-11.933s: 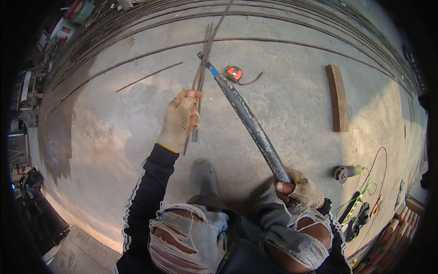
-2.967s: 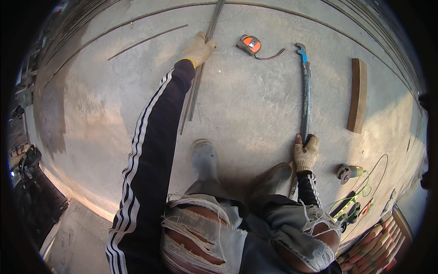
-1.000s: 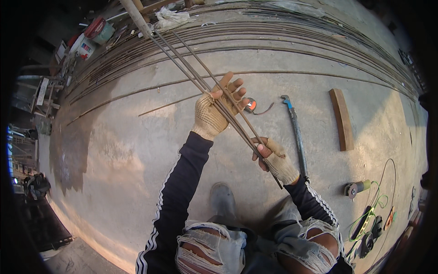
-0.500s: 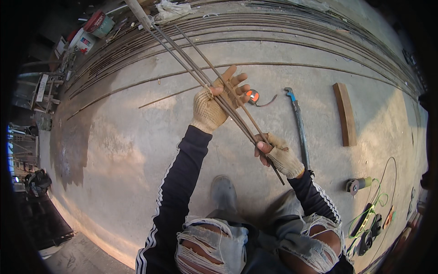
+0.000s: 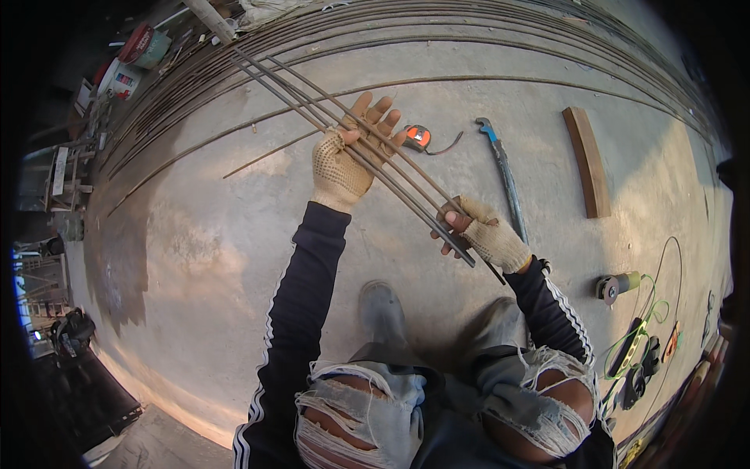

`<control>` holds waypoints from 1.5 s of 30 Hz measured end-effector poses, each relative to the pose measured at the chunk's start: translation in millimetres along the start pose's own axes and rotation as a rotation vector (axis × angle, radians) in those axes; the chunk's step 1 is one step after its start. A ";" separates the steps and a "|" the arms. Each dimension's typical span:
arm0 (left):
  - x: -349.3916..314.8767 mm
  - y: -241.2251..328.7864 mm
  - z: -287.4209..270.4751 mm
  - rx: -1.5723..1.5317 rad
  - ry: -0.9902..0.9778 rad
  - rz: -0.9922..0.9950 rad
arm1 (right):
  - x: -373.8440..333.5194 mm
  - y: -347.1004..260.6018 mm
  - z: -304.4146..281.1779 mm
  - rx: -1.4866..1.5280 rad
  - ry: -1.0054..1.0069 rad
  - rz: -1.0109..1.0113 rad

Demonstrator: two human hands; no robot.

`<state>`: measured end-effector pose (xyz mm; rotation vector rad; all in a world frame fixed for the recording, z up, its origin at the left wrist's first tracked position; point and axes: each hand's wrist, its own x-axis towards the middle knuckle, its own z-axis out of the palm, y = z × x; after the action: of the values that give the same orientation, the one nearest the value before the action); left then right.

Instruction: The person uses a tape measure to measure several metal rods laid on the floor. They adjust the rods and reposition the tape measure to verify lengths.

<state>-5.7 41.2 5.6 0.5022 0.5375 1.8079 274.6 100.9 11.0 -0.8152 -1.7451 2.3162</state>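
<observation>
In the head view, the left hand, palm up, holds several thin metal rods under its thumb, fingers spread beneath them. The right hand grips the rods near their lower ends. They slant across the space between both hands, above the concrete floor. On the floor lie an orange-and-black tape measure, a long bar tool with a blue neck, a wooden block and, farther right, an angle grinder.

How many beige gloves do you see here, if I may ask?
2: one beige glove on the left hand, the other on the right hand; others may be hidden.
</observation>
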 end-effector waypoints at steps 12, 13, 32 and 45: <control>-2.8 -3.3 -21.2 -0.117 0.062 0.020 | -3.0 -4.5 -9.7 0.022 -0.071 0.125; -1.2 -3.0 -25.8 -0.154 0.052 0.020 | -1.3 -3.0 -11.8 0.011 -0.080 0.128; -5.4 -5.0 -75.0 -0.265 0.379 0.206 | -40.6 41.0 -18.8 -0.041 -0.043 0.170; -44.9 -94.6 13.0 -0.182 0.646 -0.073 | 31.5 20.1 -2.7 0.667 0.385 -0.360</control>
<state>86.6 25.0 -42.8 -0.2430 0.8016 1.9119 253.6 109.7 -18.7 -0.6802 -0.7974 2.0972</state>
